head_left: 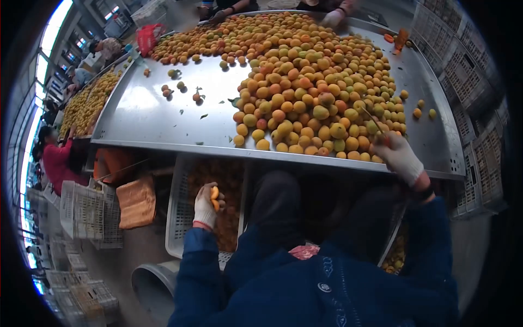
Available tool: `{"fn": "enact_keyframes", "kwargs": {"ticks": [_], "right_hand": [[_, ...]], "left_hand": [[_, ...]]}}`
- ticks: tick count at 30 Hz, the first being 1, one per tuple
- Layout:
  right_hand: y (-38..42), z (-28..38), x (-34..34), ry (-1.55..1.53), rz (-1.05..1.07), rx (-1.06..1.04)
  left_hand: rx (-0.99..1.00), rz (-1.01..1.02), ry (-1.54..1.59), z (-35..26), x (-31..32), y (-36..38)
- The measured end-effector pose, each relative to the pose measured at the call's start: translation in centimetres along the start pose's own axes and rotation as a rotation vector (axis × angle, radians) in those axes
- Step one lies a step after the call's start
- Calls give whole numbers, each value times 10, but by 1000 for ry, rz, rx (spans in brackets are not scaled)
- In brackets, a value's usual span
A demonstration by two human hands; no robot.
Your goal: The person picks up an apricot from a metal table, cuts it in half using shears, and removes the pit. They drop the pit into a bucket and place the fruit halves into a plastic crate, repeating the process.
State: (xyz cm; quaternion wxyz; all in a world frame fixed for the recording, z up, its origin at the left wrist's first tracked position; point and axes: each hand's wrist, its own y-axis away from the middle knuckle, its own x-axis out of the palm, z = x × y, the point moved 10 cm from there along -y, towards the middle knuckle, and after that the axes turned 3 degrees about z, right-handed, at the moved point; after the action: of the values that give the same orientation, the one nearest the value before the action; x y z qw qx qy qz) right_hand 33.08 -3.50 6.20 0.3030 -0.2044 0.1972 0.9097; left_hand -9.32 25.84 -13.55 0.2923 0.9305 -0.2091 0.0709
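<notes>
In the head view, we find the left hand (205, 207) gloved and curled around split apricot pieces (215, 199), gripping them with their orange flesh exposed. The hand is over a white plastic crate (176, 218); we judge this position suits a short drop, since brownish-orange contents (229, 180) lie directly below. The crate stands beneath the near edge of the metal table (163, 122), beside the seated person's leg, presumably to stay within reach.

We see the right hand (400, 157), also gloved, at the near right edge of the apricot pile (316, 92). Its fingers are closed on a slender tool (372, 119), which points up and away over the fruit; we take this to keep its tip clear of the palm. A reddish patch shows at the fingers; we cannot tell whether it is fruit or handle.

The whole apricots are heaped on the table, mostly toward its centre and right. We note its raised rim (261, 154), which probably stops fruit from rolling off.
</notes>
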Motion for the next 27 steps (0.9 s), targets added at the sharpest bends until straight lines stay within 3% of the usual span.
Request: {"fn": "enact_keyframes", "kwargs": {"ticks": [3,4,6,8,9,12,15,16,18,19,21,24,27], "right_hand": [[35,-32,4,42,-14,-158],[48,-43,12,-76,38,-60],[63,-63,22,-161,4,-38],[80,-54,29,-113,-55,-86],[93,-70,46,-293,-6,24],[120,-81,66,-621,64,223],[147,-102,57,-672,-3,269],[159,-114,50,-632,-15,345],[177,-135,22,-266,-45,292],[183,-134,7,-275,-53,300],[201,-133,-16,145,70,429],[226,-144,-18,271,58,486],[229,-155,1,153,101,553]], "left_hand": [[86,-171,63,-7,-4,-3],[106,-236,150,-5,-14,-3],[29,-134,573,21,-48,-50],[69,-191,696,1,-35,-39],[70,-194,676,-7,-24,-37],[89,-205,487,-35,-2,-33],[249,154,230,-117,51,-14],[282,237,158,-147,69,0],[307,306,-45,-203,117,40],[344,240,-207,-229,136,60],[434,185,-533,-270,169,90],[620,254,-915,-315,211,118],[628,228,-1023,-349,245,92]]}}
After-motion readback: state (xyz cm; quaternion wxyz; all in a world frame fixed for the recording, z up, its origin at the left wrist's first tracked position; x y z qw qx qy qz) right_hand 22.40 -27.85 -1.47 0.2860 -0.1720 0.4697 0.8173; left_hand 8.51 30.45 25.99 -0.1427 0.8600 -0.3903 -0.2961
